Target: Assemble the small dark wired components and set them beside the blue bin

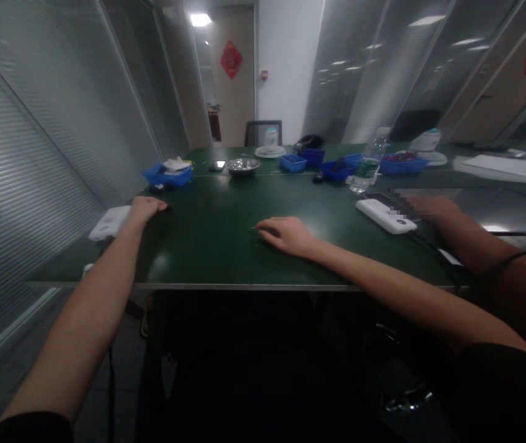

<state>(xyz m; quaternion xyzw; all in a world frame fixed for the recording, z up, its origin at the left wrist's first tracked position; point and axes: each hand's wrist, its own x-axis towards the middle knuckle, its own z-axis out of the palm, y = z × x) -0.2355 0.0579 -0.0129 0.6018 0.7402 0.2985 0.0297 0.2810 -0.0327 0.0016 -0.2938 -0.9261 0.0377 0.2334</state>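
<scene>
My left hand (146,210) rests at the left part of the green table (207,246), its fingers closed around a small dark item whose tip sticks out at the fingertips. A white box-like device (109,223) lies just left of that wrist. Nearer the middle, my right hand (286,235) lies low over the tabletop, thumb and fingertips drawn together. Something thin and tiny shows at those fingertips, too small to name.
A metal bowl (243,167), blue trays (170,175) and a phone (217,165) stand farther back. To the right are a plastic bottle (370,163), a white power bank (385,216) and another person's hand (431,209) near a laptop.
</scene>
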